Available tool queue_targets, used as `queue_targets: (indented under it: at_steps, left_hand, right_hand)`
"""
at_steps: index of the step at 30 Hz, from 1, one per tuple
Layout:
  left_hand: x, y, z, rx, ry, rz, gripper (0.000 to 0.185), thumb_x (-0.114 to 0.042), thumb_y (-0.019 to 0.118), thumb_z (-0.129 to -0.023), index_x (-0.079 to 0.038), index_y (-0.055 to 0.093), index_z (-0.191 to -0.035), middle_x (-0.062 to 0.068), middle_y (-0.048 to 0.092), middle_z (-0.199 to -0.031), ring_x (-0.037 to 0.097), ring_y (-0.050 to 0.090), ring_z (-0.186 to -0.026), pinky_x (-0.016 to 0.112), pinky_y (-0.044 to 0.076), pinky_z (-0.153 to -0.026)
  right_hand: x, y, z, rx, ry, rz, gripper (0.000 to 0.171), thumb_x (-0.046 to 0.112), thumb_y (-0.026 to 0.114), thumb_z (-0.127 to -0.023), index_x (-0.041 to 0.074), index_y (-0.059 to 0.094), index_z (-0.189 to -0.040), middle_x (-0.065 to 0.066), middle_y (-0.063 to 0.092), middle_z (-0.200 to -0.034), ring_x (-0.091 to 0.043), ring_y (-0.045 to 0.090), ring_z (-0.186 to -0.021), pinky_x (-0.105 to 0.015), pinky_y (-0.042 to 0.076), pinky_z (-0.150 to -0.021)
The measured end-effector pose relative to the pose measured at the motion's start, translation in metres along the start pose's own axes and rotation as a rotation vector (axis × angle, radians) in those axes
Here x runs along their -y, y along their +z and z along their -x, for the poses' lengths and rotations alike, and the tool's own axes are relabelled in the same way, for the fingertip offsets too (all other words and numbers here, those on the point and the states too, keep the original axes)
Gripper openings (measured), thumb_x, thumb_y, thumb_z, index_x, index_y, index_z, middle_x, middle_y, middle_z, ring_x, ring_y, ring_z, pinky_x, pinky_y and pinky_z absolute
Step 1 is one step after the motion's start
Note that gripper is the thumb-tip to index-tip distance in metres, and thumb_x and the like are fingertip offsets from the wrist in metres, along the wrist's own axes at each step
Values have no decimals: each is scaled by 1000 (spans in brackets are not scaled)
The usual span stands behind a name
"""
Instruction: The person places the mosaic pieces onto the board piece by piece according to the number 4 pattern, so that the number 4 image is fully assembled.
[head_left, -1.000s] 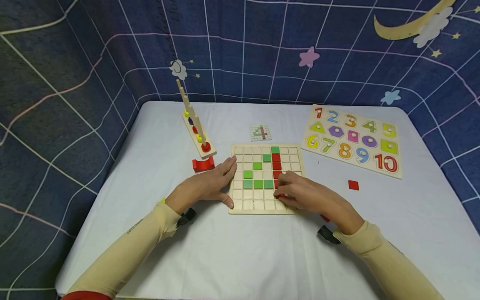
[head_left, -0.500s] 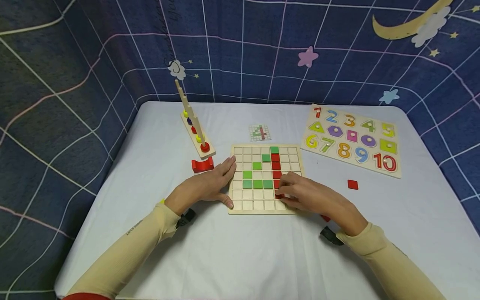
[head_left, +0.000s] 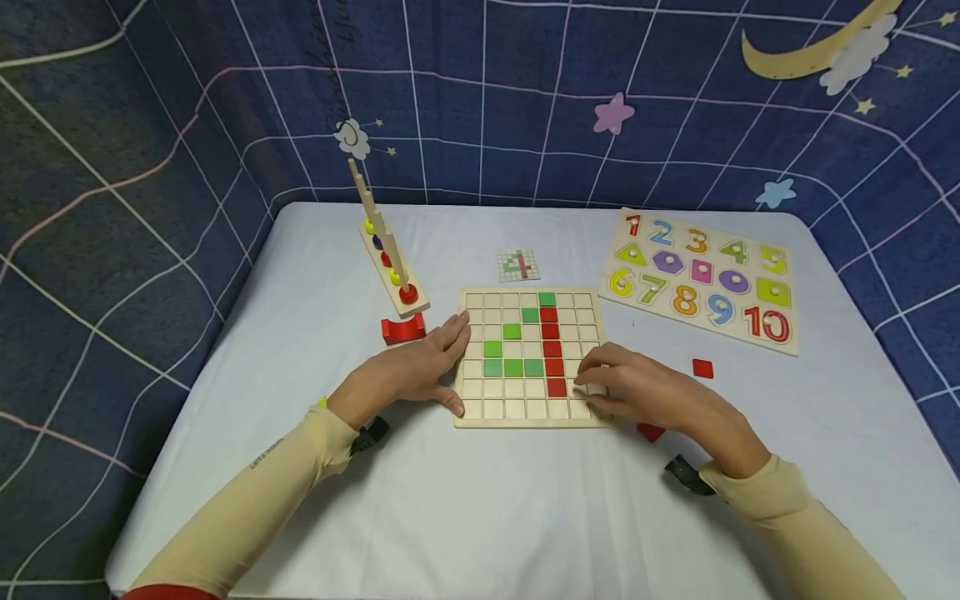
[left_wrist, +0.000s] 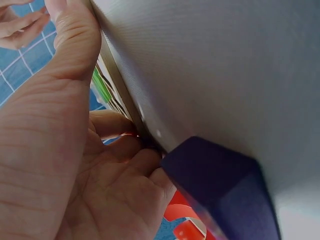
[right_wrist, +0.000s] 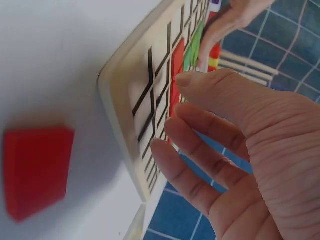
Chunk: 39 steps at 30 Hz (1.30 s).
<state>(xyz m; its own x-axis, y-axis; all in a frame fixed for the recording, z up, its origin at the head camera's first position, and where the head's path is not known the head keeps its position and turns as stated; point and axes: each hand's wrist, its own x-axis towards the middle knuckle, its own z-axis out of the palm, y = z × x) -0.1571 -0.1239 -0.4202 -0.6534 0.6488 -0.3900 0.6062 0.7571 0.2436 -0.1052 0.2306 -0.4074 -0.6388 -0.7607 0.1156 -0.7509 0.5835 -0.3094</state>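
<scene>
A wooden grid board (head_left: 495, 409) lies flat on the table, with green square tiles (head_left: 513, 367) set in a stepped line and a row. Beside them a column of red square tiles (head_left: 552, 349) runs down the board. My left hand (head_left: 411, 364) rests at the board's left edge, fingers and thumb spread along it. Over the right part of the board is my right hand (head_left: 651, 388), its fingers loosely bent with nothing between them, as the right wrist view also shows. Two loose red tiles lie on the table: one near tile (right_wrist: 39, 170) below that hand and a farther tile (head_left: 702, 368).
A small pattern card (head_left: 517, 265) lies behind the board. To the back left stands a wooden peg stacker (head_left: 395, 271) with coloured rings, and a red arch block (head_left: 403, 330) sits before it. A number puzzle board (head_left: 701, 279) lies at the back right.
My right hand has let go of the lowest red tile, which now sits in its square, and moved right. My left hand stays at the board's edge.
</scene>
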Motion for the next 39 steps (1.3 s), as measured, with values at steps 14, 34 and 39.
queue_targets:
  at_steps: [14, 34, 39]
  left_hand:
    - [1, 1, 1, -16, 9, -8, 129, -62, 79, -85, 4, 9, -170, 21, -1, -181, 38, 9, -170, 47, 30, -133]
    - [1, 0, 1, -8, 5, -4, 128, -61, 79, -85, 4, 8, -170, 21, -2, -181, 38, 8, -170, 47, 29, -134]
    - [1, 1, 1, -11, 3, -4, 128, -61, 79, -85, 4, 8, -170, 21, -2, -181, 38, 8, -170, 47, 29, -134]
  right_hand:
    - [-3, -16, 34, 105, 178, -32, 25, 9, 88, -88, 14, 82, -111, 1, 72, -114, -20, 66, -108, -41, 64, -93]
    - [-6, -9, 57, 192, 150, -91, 25, 4, 82, -89, 25, 77, -102, 10, 58, -100, -5, 52, -95, -23, 52, -79]
    - [-6, -10, 55, 198, 257, -79, 24, 11, 85, -88, 25, 78, -106, 8, 62, -108, -7, 55, -97, -26, 59, -83]
